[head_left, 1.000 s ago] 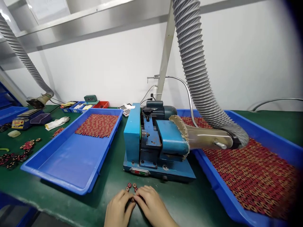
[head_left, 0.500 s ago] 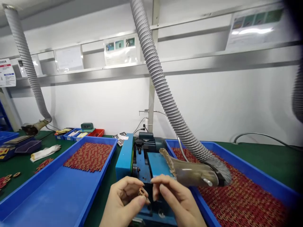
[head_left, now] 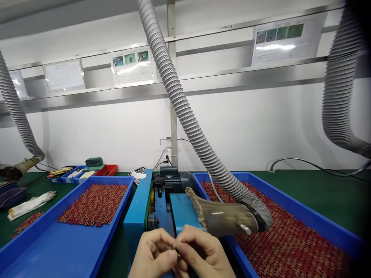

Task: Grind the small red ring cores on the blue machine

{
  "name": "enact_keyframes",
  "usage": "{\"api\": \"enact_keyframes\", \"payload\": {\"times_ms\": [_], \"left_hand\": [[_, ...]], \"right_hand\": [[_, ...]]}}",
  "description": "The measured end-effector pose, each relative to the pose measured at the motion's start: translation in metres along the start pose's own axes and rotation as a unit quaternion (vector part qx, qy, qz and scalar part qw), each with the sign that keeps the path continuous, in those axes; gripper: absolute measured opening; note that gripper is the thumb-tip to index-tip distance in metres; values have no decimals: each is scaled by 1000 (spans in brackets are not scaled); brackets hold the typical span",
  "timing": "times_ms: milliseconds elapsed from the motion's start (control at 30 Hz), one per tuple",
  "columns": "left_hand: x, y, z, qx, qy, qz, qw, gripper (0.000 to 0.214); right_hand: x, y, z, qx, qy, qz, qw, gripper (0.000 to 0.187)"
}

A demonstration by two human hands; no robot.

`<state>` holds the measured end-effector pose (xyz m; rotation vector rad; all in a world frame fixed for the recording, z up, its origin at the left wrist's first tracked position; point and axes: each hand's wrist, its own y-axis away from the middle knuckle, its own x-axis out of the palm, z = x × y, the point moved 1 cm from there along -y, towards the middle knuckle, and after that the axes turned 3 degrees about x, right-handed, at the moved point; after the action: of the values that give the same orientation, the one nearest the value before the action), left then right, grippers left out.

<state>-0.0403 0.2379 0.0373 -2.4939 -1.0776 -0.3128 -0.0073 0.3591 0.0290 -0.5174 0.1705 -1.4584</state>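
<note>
Coil ring [head_left: 176, 253], barely visible, sits pinched between fingertips of my left hand [head_left: 155, 256] and right hand [head_left: 199, 255], both closed on it, at 6 o'clock before the blue machine [head_left: 162, 208]. Judgement: keep the pinch light and steady, turning by the rim so the windings stay undisturbed. Ribbed grey hose [head_left: 191, 123] ends in a smooth translucent nozzle [head_left: 224, 218]. Left tray [head_left: 43, 255] at 9 o'clock and right tray [head_left: 319, 224] at 3 o'clock, glossy blue plastic, hold red-brown rings. Green matte surface [head_left: 319, 189].

Pinching a small part [head_left: 176, 253], mostly hidden, between left hand [head_left: 153, 256] and right hand [head_left: 203, 256] at the table's near edge, before a blue machine [head_left: 162, 208], between two blue trays.
</note>
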Motion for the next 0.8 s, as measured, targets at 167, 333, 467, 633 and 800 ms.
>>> {"api": "enact_keyframes", "payload": {"times_ms": [167,333,467,633,800], "left_hand": [[1,-1,-2,-17,53,2,998,36],[2,2,-7,-49,84,-4,995,34],[0,1,-3,-57,66,10,996,37],[1,1,2,3,-11,-12,1000,41],[4,4,-1,-38,-8,2,999,38]], "right_hand": [[3,-3,-7,-31,-209,-39,977,29],[-10,0,2,-63,58,-74,994,21],[-2,-2,5,-67,107,-10,992,25],[6,-5,-2,-36,30,-34,998,28],[-6,-2,0,-43,-159,-81,983,27]]}}
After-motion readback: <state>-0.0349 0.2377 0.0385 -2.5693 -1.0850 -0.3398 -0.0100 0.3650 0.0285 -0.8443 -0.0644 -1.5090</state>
